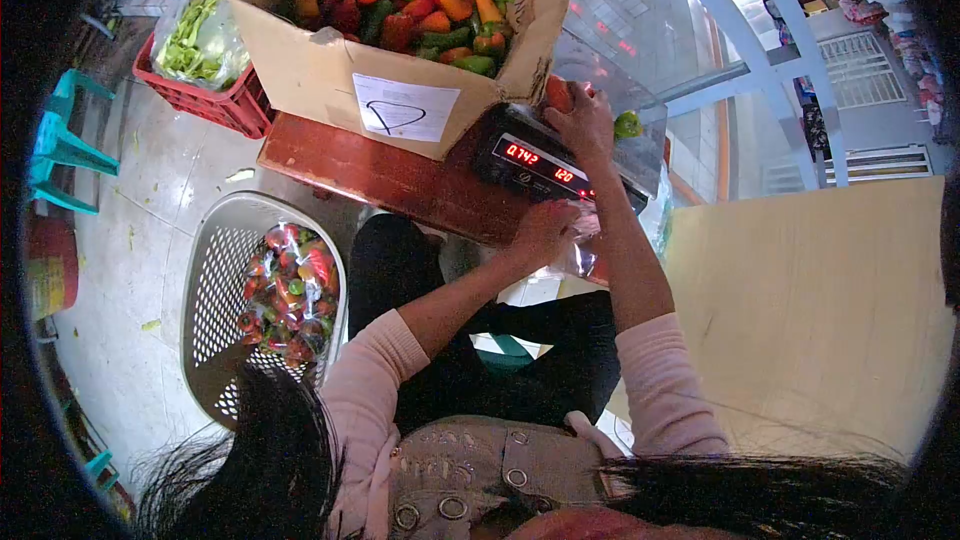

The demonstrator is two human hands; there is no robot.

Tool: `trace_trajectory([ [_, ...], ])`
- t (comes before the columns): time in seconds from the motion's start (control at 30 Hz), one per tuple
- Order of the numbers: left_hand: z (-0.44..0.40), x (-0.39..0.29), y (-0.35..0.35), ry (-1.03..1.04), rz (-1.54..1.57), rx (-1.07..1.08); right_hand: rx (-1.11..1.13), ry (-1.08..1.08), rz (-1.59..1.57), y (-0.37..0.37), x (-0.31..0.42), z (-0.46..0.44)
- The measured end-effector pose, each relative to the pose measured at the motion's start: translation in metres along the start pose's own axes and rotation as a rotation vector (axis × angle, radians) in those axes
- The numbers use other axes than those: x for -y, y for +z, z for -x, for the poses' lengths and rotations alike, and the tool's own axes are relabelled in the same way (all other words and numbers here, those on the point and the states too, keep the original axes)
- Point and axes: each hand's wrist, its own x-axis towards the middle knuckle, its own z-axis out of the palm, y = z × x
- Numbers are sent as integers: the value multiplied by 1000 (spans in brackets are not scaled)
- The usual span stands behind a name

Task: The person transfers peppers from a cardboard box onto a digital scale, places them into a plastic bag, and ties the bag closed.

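My right hand [585,125] is closed around a red pepper [558,95] over the top of a digital scale [510,178]. The scale's red digits are lit, and a green pepper [627,125] sits at its right side. Lower down, my left hand [545,235] pinches a clear plastic bag [580,255] in front of the scale. An open cardboard box [300,75] full of red, orange and green peppers [405,10] stands left of the scale, with a white paper label on its front.
Scale and box rest on a reddish-brown table [350,165]. A pale plastic basket [215,290] on the floor holds bagged peppers [290,295]. Farther left are a red crate [215,105] with bagged greens and a teal stool [65,150]. A light wooden board [800,310] lies at right.
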Motion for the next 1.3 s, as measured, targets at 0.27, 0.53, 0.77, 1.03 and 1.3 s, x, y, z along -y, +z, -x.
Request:
trace_trajectory([
  [0.27, 16, -26, -40, 101, 167, 84, 413, 404, -1879, -57, -27, 73],
  [0.53, 72, -153, -108, 98, -56, 324, 409, 266, -2193, -80, -34, 223],
  [0.77, 88, -209, -123, 192, -157, 279, 344, 178, -2425, -92, -35, 298],
  [1.03, 93, -250, -114, 358, -101, 405, 1114, -127, -2051, -65, -74, 326],
  [1.3, 88, -262, -108, 361, -4, 601, 1186, -121, -1635, -91, -65, 336],
])
